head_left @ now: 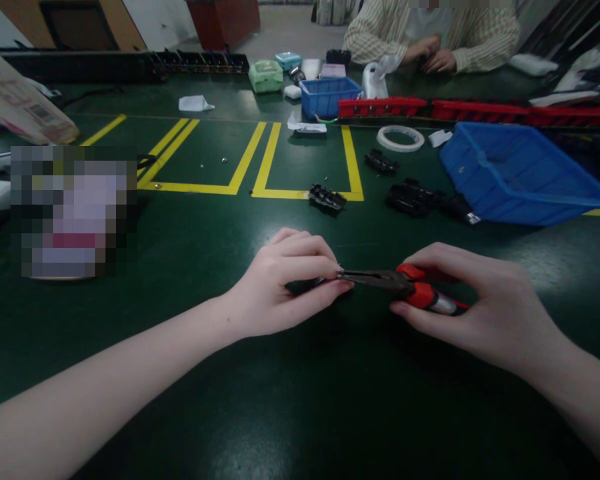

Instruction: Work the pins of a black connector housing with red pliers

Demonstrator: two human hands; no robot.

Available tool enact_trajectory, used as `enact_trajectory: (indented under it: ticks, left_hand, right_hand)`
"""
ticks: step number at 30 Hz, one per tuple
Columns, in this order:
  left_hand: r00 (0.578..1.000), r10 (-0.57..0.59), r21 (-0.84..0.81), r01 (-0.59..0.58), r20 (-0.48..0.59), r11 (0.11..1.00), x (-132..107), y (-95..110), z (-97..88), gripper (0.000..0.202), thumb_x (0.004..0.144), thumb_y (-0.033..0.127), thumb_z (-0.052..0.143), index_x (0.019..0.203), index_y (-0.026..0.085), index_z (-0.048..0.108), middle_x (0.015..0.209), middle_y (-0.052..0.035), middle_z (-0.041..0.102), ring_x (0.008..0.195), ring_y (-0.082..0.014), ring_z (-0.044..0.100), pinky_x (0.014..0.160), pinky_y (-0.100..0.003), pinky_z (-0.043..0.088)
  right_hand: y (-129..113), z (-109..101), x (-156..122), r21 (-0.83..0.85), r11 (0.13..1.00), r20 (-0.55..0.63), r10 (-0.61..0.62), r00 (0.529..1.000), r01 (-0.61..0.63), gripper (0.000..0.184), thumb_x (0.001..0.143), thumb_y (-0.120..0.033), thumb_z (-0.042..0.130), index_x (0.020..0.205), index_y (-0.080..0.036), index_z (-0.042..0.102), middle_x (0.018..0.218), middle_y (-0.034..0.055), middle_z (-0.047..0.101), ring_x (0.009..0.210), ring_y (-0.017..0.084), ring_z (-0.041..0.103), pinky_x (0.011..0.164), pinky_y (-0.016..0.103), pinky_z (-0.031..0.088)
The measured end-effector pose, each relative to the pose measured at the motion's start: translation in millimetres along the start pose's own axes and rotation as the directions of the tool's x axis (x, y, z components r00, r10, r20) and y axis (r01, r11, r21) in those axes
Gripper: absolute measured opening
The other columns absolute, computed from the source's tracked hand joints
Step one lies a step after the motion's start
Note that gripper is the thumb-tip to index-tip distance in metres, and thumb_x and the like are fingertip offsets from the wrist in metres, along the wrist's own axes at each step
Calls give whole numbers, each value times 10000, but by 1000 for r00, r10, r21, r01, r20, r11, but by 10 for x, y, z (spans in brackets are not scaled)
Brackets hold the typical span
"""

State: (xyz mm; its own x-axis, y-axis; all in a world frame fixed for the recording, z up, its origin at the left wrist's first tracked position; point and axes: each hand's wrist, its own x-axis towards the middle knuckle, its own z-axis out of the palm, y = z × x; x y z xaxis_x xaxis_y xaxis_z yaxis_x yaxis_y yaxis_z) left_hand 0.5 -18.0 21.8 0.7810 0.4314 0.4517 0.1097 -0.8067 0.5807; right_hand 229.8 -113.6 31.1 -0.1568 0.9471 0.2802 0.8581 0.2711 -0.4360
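Needle-nose pliers (380, 279) with red handles are gripped in my right hand (490, 303), their jaws pointing left. My left hand (285, 280) is closed in a pinch, with thumb and forefinger at the tip of the pliers. A small dark part seems to sit between those fingers, but mostly it is hidden. Beyond my hands, a black plastic part (327, 198) rests on the yellow tape line. Farther right lie a larger black part (414, 198) and a smaller black piece (381, 161).
A tilted blue bin (520, 173) stands at the right, near a roll of white tape (401, 139). Farther back are a smaller blue basket (330, 97) and a long red strip (480, 111). Across the table sits a person in a striped shirt (485, 37).
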Motion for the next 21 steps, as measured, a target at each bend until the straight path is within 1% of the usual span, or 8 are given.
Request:
enact_trajectory:
  ticks: [7,10,12,14,15,17,19,21]
  left_hand:
    - [998,-17,106,11,52,994,-2,-9,7,217,906,267,494,799,199,670,852,-7,647,798,-143,566,817,-334,360]
    - [998,-4,132,-3,56,991,-13,-37,-1,205,881,360,538,940,203,656,945,-20,624,885,-169,554,841,-347,338]
    - [998,-32,175,21,60,984,-17,-60,-6,498,772,540,630,1118,184,587,1069,-52,586,997,-219,522,867,-368,326]
    - [989,-103,241,76,103,968,-15,-77,-8,754,648,674,664,1179,155,529,1135,-77,553,1037,-257,500,880,-390,325]
    - [980,-141,276,98,139,956,-11,-82,-8,739,643,681,660,1143,150,538,1118,-74,559,1017,-256,507,871,-393,333]
    - [958,-188,324,112,214,939,1,-85,-10,547,713,597,651,1027,157,567,1019,-47,589,934,-229,532,827,-379,357]
    - [946,-190,324,100,261,941,9,-83,-12,369,770,475,640,958,165,571,925,-22,600,867,-201,544,774,-349,384]
    - [951,-168,266,96,261,959,6,-82,-15,301,790,386,631,981,164,559,923,-21,595,842,-180,551,731,-314,420]
  right_hand:
    - [-19,20,-7,-14,1000,11,13,1000,-13,235,738,-403,653,860,-210,604,790,36,630,652,179,582,526,316,444]
    - [10,13,-3,-50,999,6,-17,1000,17,246,746,-415,643,865,-205,598,781,38,628,633,167,574,508,301,428]
    - [36,6,-3,-82,996,-6,-41,999,40,260,745,-428,645,872,-208,591,782,35,624,629,158,571,502,291,422]
    - [51,-1,-7,-103,994,-4,-47,999,47,262,748,-433,642,878,-214,582,788,35,623,634,158,573,504,292,425]
    - [53,-4,-10,-107,993,9,-44,999,44,256,752,-431,637,882,-219,577,794,37,624,641,162,576,508,296,429]
    - [46,-8,-18,-101,994,39,-30,999,34,242,762,-428,626,887,-229,567,810,43,627,660,174,584,520,310,438]
    - [30,-11,-24,-88,995,62,-35,997,41,240,767,-429,622,889,-231,562,817,45,627,675,185,589,524,318,444]
    - [15,-14,-28,-80,996,74,-43,996,49,232,771,-418,620,891,-228,563,822,46,626,687,190,593,528,321,450]
